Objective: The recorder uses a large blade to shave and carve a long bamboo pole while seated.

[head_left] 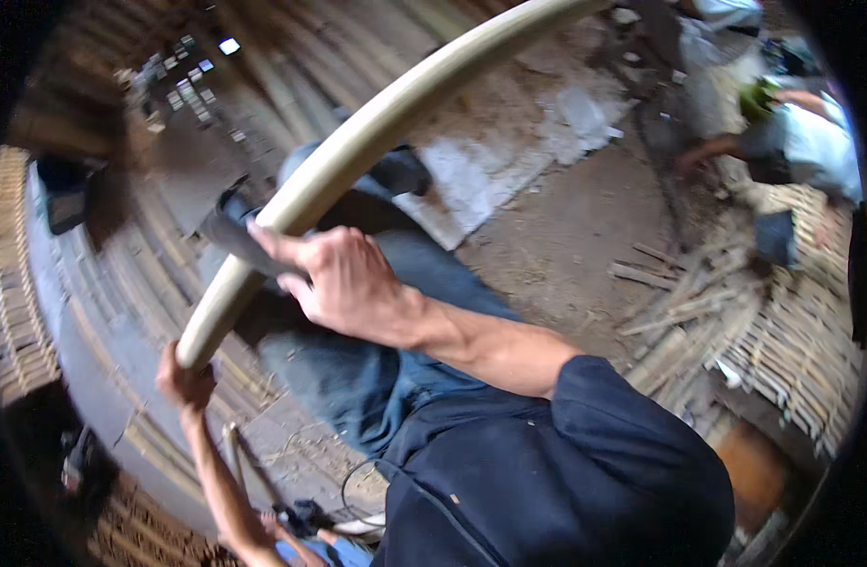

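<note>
A long pale pole, apparently peeled bamboo (pixel 386 109), slants across the view from the lower left to the top right, over my blue trousers. At its near end my left hand (pixel 184 380) is closed around it, thumb side partly hidden. Farther up, my right hand (pixel 353 283) grips a dark-bladed knife (pixel 254 248), its handle mostly covered by my fingers. The blade lies across the pole, and my index finger stretches along it. Motion blur hides the exact edge of the blade and whether it bites into the pole.
Woven bamboo panels (pixel 793 364) and loose split strips (pixel 679 312) lie at the right. Another person in a light shirt (pixel 812 146) bends there. A whitish sheet (pixel 476 180) covers part of the dirt floor ahead. Bamboo slats (pixel 121 274) stretch along the left.
</note>
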### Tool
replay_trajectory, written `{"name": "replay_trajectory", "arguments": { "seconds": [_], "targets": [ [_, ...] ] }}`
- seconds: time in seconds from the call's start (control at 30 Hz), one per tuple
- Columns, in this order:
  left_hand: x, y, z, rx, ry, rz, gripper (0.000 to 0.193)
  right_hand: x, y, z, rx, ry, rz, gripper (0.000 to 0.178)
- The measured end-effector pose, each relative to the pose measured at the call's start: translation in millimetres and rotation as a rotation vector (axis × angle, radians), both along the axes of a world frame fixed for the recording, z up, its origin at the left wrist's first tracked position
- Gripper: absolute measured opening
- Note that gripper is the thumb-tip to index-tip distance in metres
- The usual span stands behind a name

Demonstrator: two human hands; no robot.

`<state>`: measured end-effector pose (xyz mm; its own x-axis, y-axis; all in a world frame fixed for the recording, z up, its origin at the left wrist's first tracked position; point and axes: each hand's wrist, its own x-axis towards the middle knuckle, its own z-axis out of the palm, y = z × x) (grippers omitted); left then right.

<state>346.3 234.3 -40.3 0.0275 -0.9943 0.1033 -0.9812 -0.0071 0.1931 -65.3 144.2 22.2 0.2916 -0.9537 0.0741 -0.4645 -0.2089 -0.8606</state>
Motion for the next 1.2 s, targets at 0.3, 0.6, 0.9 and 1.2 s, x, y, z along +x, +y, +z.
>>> {"name": "replay_trajectory", "arguments": {
  "seconds": [0.3, 0.6, 0.9, 1.2],
  "targets": [
    [-1, 2, 23, 0.216, 0.107, -0.011, 0.049, 31, 18, -41, -0.098, 0.069, 0.1, 0.064],
    [-55, 21, 48, 0.42, 0.204, 0.173, 0.051, -34, -28, -2, -0.048, 0.02, -0.203, 0.076],
    [-22, 30, 51, 0.49, 0.05, 0.28, 0.072, -16, -22, -20, 0.122, -0.231, -0.085, 0.065],
    [-72, -11, 66, 0.509, 0.17, 0.061, 0.052, 25, 14, -10, 0.152, -0.019, 0.176, 0.078]
  ]
}}
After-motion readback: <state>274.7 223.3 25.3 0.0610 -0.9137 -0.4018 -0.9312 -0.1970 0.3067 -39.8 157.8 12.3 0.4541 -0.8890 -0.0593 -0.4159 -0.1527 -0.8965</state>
